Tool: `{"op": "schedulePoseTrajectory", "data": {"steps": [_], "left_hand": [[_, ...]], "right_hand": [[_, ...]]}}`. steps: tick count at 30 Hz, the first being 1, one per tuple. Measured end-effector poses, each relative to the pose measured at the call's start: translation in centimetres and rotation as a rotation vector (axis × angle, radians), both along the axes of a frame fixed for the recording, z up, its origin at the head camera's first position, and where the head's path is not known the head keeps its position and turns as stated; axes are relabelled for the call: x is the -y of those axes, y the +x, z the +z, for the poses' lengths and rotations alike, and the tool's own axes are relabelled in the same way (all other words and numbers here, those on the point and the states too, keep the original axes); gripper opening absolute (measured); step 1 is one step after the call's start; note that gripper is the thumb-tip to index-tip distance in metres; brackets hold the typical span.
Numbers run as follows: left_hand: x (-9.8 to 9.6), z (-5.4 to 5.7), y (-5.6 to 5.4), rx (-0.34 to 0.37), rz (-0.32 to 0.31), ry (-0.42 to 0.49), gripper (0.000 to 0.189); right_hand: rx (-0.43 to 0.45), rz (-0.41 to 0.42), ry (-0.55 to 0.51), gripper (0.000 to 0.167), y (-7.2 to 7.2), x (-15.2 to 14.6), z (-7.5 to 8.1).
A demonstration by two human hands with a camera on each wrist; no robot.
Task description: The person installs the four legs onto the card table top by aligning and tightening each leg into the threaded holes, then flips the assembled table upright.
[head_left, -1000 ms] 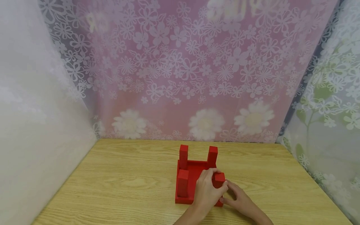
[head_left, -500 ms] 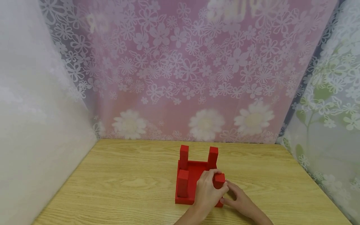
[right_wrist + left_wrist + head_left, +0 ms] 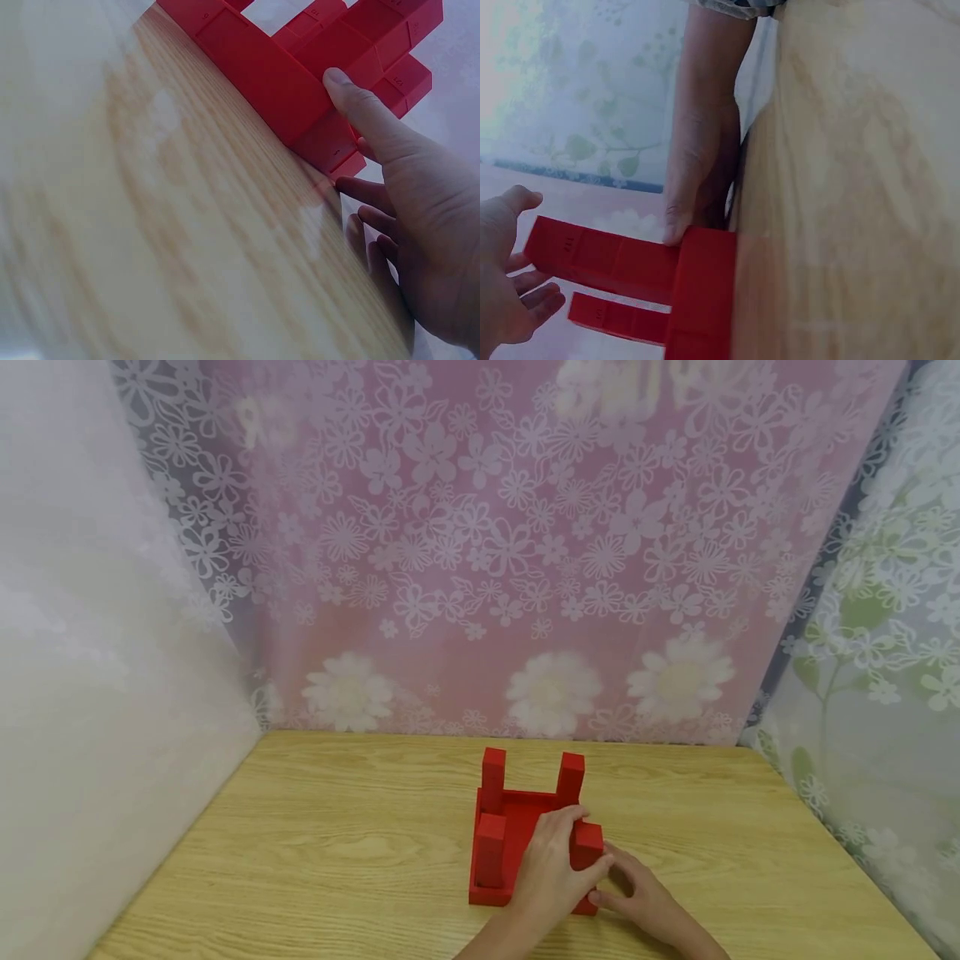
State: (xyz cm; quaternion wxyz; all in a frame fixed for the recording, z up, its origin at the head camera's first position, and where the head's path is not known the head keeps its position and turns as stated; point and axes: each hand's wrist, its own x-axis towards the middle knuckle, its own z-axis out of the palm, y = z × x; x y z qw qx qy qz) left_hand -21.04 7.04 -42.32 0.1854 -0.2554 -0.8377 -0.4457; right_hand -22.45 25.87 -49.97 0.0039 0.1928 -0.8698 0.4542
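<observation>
A red square base (image 3: 490, 898) with a low rim and an upright block-like post at each corner sits on the table. My left hand (image 3: 546, 868) reaches over it, thumb and fingers spread around the front right post (image 3: 588, 837). In the left wrist view its thumb stands off that post (image 3: 600, 251), and the other fingers lie loosely behind it. My right hand (image 3: 648, 897) holds the base's front right corner; in the right wrist view the thumb (image 3: 360, 105) presses on its front and the fingers lie along its other side. The left palm hides part of the base.
The wood-grain table (image 3: 352, 843) spreads around the base. A pink floral sheet (image 3: 480, 527) hangs behind it, with a pale sheet (image 3: 112, 652) on the left and a floral one (image 3: 877, 693) on the right.
My left fingers and thumb have loosened a little from the front right post. The right hand stays at the corner. The view has shifted slightly.
</observation>
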Motion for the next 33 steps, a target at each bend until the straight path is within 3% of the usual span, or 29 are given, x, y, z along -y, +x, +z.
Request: {"op": "schedulePoseTrajectory", "data": {"steps": [7, 10, 14, 20, 23, 26, 33], "left_hand": [[3.1, 2.7, 0.2, -0.169, -0.01, 0.022, 0.054], [5.0, 3.6, 0.1, -0.175, -0.008, 0.052, 0.054], [7.8, 3.8, -0.3, -0.097, -0.009, 0.137, 0.055], [10.9, 2.4, -0.6, 0.157, -0.013, 0.272, 0.058], [11.9, 1.2, -0.8, 0.245, -0.011, 0.299, 0.061], [12.6, -0.3, -1.2, 0.282, -0.039, 0.288, 0.064], [13.7, -4.0, -2.3, 0.336, -0.173, 0.194, 0.076]], "right_hand": [[0.045, -0.023, -0.01, 0.07, 0.0, 0.0, 0.0], [0.044, -0.013, -0.002, 0.069, 0.0, 0.1, 0.1], [0.047, -0.002, -0.007, 0.068, 0.1, 0.2, 0.4], [0.059, -0.014, -0.018, 0.07, 0.4, 0.0, 0.4], [0.068, -0.023, -0.017, 0.071, 0.2, 0.0, 0.2], [0.065, -0.026, -0.022, 0.071, 0.1, 0.0, 0.1], [0.056, -0.026, -0.013, 0.071, 0.0, -0.1, 0.1]]}}
